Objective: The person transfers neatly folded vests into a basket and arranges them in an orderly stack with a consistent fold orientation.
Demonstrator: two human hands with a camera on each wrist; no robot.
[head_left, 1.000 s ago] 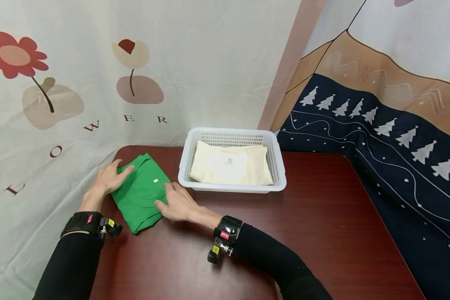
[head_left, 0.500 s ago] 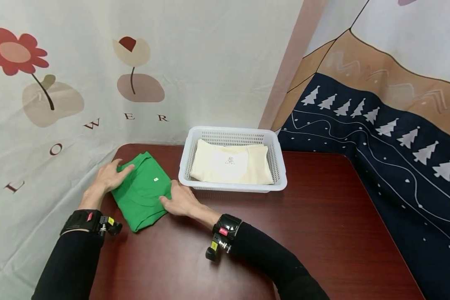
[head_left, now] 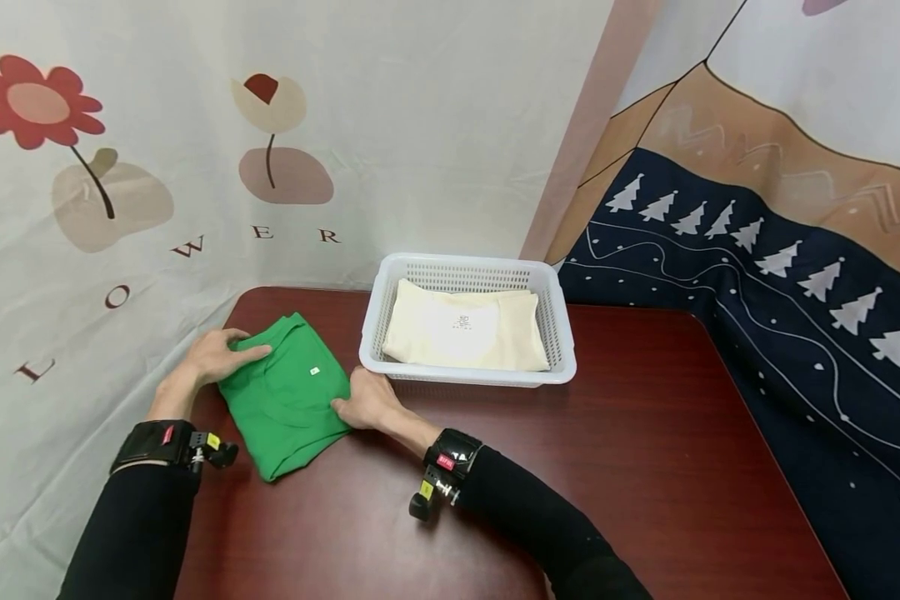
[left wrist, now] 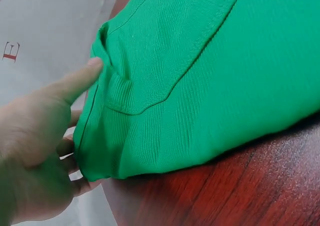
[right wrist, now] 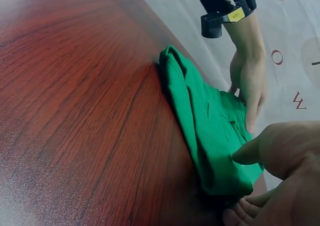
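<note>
A folded green T-shirt [head_left: 285,400] with a small white tag lies at the left of the table, between both hands. My left hand [head_left: 213,358] grips its left edge; in the left wrist view the thumb [left wrist: 82,81] rests on top and the fingers reach under the cloth. My right hand [head_left: 371,400] holds the opposite edge. In the right wrist view, the right thumb [right wrist: 250,152] presses on the folded layers and the fingers curl below, partly hidden. Whether the shirt's middle touches the table I cannot tell.
A white perforated plastic basket [head_left: 562,358] stands at the back of the table, close to the right hand. Inside lies a folded cream garment [head_left: 450,329] with a printed patch. The reddish-brown table [head_left: 630,433] extends right; printed curtains hang behind and beside it.
The right hand has slid right to the shirt's edge and taken hold of it. The left hand has tightened on its side. The shirt has shifted slightly toward the person.
</note>
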